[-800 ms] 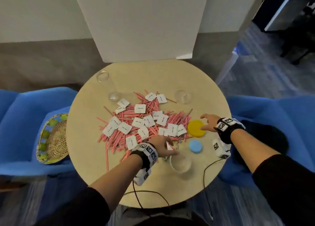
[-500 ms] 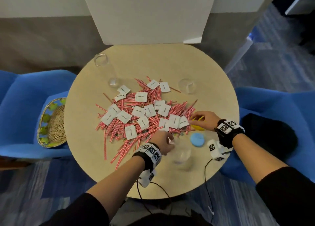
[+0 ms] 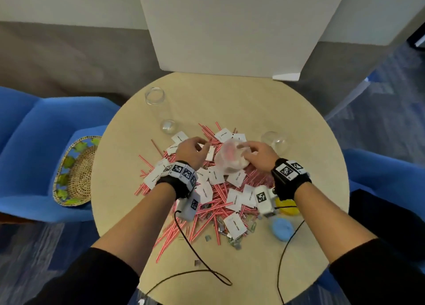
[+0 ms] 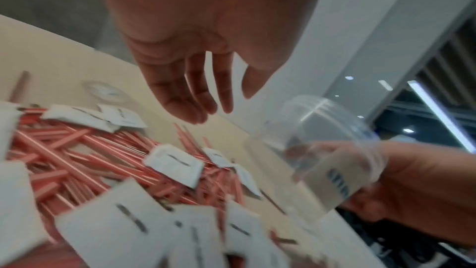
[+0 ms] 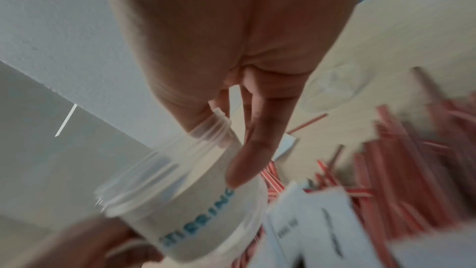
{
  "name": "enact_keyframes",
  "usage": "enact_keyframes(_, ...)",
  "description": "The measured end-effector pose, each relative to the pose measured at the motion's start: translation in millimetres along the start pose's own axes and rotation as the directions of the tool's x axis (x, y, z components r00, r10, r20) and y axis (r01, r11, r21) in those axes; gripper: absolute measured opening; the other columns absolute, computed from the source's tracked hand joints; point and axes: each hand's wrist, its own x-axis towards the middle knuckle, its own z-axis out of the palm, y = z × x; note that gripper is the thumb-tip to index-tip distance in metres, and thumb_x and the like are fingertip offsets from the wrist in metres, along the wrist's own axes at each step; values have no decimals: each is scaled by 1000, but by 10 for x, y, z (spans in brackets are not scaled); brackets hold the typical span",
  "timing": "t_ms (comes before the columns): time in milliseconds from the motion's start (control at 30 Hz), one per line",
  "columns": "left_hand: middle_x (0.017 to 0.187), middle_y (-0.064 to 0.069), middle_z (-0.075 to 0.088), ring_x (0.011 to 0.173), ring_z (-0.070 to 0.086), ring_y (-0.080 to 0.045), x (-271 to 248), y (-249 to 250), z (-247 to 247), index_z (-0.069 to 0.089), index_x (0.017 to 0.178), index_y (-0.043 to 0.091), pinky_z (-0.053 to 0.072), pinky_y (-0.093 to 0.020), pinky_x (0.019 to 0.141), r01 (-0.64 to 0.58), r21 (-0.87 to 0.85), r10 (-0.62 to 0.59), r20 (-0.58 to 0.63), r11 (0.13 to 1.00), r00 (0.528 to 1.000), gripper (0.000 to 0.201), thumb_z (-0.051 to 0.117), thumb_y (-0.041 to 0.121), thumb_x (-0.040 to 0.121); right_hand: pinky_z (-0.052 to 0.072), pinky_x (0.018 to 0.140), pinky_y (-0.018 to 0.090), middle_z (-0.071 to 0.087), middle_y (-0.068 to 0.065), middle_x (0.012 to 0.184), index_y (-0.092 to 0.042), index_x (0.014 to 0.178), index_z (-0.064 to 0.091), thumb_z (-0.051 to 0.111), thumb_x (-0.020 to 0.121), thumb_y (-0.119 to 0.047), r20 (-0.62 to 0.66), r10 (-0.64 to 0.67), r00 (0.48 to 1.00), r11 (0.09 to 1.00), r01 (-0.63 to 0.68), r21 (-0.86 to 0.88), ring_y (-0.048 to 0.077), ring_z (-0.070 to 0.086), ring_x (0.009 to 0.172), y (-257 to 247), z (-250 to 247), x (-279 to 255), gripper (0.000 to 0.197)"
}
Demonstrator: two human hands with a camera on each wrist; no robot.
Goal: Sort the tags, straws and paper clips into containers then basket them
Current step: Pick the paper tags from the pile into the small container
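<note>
Right hand: fingers and thumb curled round a clear plastic container, held tilted above the middle of the pile, mouth towards the left hand; white label with blue lettering on its wall, text blurred.
Left hand: hovers just beside the container's mouth, palm down, fingers loosely extended and slightly apart, gripping nothing in the wrist view.
Straws: red-and-white striped, scattered in a heap across the centre of the round table.
Tags: white paper rectangles with dark print, lying on top of the straws, some under the wrists.
Paper clips: small metal pieces at the near edge of the heap, on bare table.
Other containers: two clear jars at the far left and far right of the heap.
Lids: yellow lid and blue lid near the right wrist; clear lid near the far-left jar.
Basket: woven, on the blue chair left of the table.
</note>
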Motion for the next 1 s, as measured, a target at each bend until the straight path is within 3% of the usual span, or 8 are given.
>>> enact_keyframes(167,143,-11,41,128,42,-31,685,-590,-24,49,138,26,45,-44,100,98,350,-99,-13,932,995,54,66,32,87,61,71,40,61,22,116,-23,123,63,50,95,-7,-225,-19,974,1000,19,-1,22,73,61,-363,1,778,35)
enact_keyframes(267,152,-10,30,137,30,-32,839,-844,34,33,147,32,35,-47,108,60,436,-77,21,898,997,68,64,29,87,60,74,44,58,17,114,-22,130,61,48,94,-3,-263,-42,964,999,34,-32,29,73,71,-535,88,1274,43)
enact_keyframes(367,150,-12,32,133,33,-33,812,-1011,108,34,147,31,37,-47,104,-31,483,13,41,875,999,63,56,31,88,58,81,33,55,14,111,-20,134,60,50,91,-1,-286,-90,954,986,44,-163,32,68,85,-630,165,1696,48)
enact_keyframes(467,145,-14,41,124,42,-35,769,-1091,141,48,138,30,44,-46,96,-107,511,112,21,853,993,49,52,36,90,50,58,8,50,11,109,-19,134,60,50,93,-2,-298,-44,953,980,-17,-198,23,64,73,-640,199,1964,46)
enact_keyframes(633,134,-13,48,110,48,-34,798,-1083,130,58,128,23,47,-43,91,-148,435,163,2,888,987,39,57,28,90,58,68,26,60,10,105,-20,135,59,52,90,-9,-249,24,968,940,-107,-325,32,72,85,-589,216,2139,47)
enact_keyframes(767,126,-9,46,106,47,-28,866,-1076,76,60,122,21,47,-37,91,-126,375,131,14,918,991,33,61,28,90,54,43,24,64,14,124,-16,132,60,53,93,-8,-167,121,979,929,-171,-328,27,73,64,-569,211,2063,40)
enact_keyframes(933,117,-9,46,98,51,-27,945,-1039,0,58,115,19,51,-38,85,-106,382,89,62,918,994,27,61,31,91,62,69,40,70,12,87,-25,126,58,49,100,-32,-131,219,967,954,-240,-178,24,70,61,-592,161,1878,28)
enact_keyframes(1000,117,-12,46,91,53,-29,962,-1024,-10,54,115,15,53,-42,78,-96,408,69,81,908,994,24,56,28,95,59,79,41,68,11,93,-22,115,60,36,103,-41,-212,175,961,937,-229,-266,28,69,78,-530,106,1771,33)
